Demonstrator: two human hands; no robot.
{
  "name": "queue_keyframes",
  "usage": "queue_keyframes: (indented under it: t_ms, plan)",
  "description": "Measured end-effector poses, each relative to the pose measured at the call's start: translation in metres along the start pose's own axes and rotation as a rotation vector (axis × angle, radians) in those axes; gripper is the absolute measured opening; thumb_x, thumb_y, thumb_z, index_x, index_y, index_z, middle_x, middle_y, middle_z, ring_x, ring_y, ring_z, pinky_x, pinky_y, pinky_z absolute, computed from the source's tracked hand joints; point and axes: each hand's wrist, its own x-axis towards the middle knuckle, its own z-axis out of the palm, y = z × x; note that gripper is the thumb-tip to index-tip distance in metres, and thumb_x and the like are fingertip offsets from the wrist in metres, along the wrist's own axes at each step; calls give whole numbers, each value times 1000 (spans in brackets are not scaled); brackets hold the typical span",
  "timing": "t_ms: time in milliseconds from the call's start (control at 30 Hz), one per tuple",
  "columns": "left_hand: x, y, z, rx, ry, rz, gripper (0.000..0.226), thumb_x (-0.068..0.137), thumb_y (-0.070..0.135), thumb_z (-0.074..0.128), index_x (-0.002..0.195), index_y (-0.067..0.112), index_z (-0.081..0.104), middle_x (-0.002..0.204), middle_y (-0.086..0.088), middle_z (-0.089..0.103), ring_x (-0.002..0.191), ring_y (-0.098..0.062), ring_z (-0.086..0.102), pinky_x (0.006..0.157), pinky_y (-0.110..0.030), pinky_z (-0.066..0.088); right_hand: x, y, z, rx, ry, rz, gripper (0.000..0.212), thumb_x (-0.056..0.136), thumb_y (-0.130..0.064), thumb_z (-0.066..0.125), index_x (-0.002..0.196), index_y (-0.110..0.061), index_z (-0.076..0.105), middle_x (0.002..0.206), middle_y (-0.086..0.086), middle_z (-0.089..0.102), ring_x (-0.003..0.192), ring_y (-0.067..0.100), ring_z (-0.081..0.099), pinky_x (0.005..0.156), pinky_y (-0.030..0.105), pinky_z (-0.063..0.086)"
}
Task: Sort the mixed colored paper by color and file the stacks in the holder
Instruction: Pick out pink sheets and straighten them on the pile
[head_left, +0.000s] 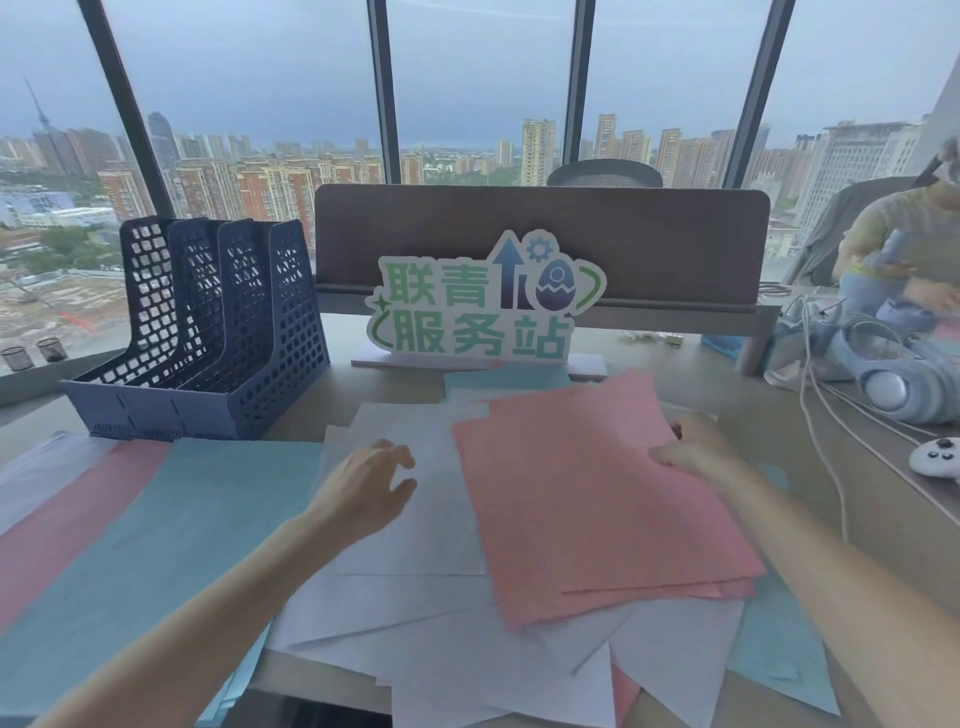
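Sorting is underway but far from finished, as we judge it. Our blue holder (208, 332) stands at the far left of the counter (857, 499) with every slot we can see bare, so no filing has been done. To the left, near the holder, sheets lie in loose colour groups: a blue sheet (171, 519) on top, a pink one (62, 509) beside it, and a white one (31, 467) at the edge. In the middle the mixed pile (467, 649) is a jumble of white, blue and pink.

Our right hand (691, 452) pinches the right edge of a few pink sheets (597, 499), thumb on top, fingers under, with the sheets lying over the white paper. Our left hand (369, 483) hovers just beside their left edge, fingers loosely curled and holding nothing, forearm reaching in from the lower left.

What remains: gathering each colour, squaring the stacks and slotting them into the holder.
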Motion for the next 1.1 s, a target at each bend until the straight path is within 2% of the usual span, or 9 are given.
queue_keyframes:
  t_ms: [67,100,200,400,533,700,867,967,1100]
  plan:
    - [-3,22,7,-106,-81,116,27,97,36,56,117,21,66,120,2,64,111,-17,60,92,-27,46,-5,-2,6,-36,51,-56,15,77,-15,69,80,-15,55,87,7,63,80,25,61,58,30,36]
    - [-5,32,11,-116,-120,168,28,97,40,55,115,22,67,117,4,65,109,-16,60,92,-28,46,-7,-5,9,-26,52,-89,12,82,-14,66,93,-17,62,100,6,66,93,27,63,64,30,40]
    - [-6,50,27,-44,-183,280,29,96,45,51,110,24,66,114,4,64,109,-19,58,94,-32,46,-9,-11,18,-54,50,-159,52,90,-17,59,141,-20,50,133,4,61,121,29,57,86,30,45]
    - [0,53,32,-36,-102,236,20,97,24,50,107,16,65,109,-1,66,106,-24,60,86,-28,44,-20,-35,41,-98,-78,-266,30,88,-19,57,117,-12,61,114,8,67,104,29,63,86,33,52]
    - [7,53,31,-257,-85,-2,14,93,12,55,103,19,61,109,2,68,106,-23,64,90,-32,50,-21,-37,44,-26,-84,-175,27,89,-24,59,115,-15,60,108,6,66,97,27,62,78,30,48]
    - [13,60,21,-688,-137,-253,18,89,8,63,104,18,63,101,-3,66,85,-16,61,83,-29,50,-21,-20,48,141,-145,-65,37,83,-28,69,118,-17,67,110,4,72,99,24,67,84,27,52]
    - [15,65,22,-629,-145,-219,19,88,11,64,103,21,63,101,-1,67,94,-18,64,86,-29,51,-37,-36,57,396,-166,-148,57,60,-45,73,113,-27,65,105,-6,74,95,17,71,92,40,57]
    - [14,63,25,-537,-137,-166,19,85,12,67,99,25,66,101,0,67,98,-19,65,88,-30,53,-41,-45,60,166,-133,-230,49,77,-40,67,123,-26,61,120,-4,69,109,22,65,96,35,52]
    - [15,60,27,-332,-180,-49,17,84,22,70,88,38,66,105,0,68,102,-18,63,90,-32,52,-36,-42,57,-217,-65,-115,75,79,-49,58,146,-26,33,137,10,52,124,35,51,99,44,45]
